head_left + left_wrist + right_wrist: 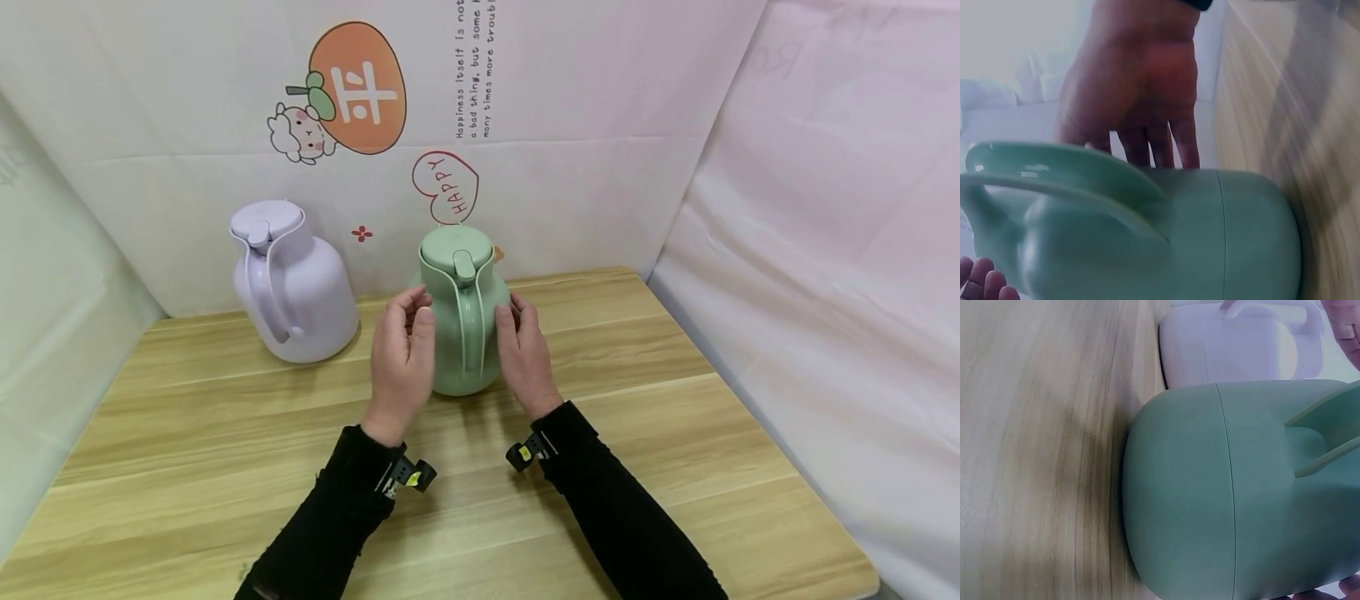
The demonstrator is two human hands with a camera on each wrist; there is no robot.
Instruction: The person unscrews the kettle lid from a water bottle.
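Observation:
A pale green insulated jug [448,350] stands upright on the wooden table, its handle and lid lever facing me. My left hand [400,354] is at the jug's left side, its thumb apart from the fingers. In the left wrist view, the left fingers [1159,144] extend straight, with their tips partly hidden behind the jug. On the opposite side, my right hand [528,358] is near the jug's body with its fingers loosely bent. In the right wrist view only some right fingertips [1350,587] show at the lower corner. Neither hand is around the handle.
A lilac jug [318,283] of the same shape stands to the left, near the back of the table [465,517]. Behind the table hangs a white printed cloth [585,100]. White sheeting [847,250] closes off both sides.

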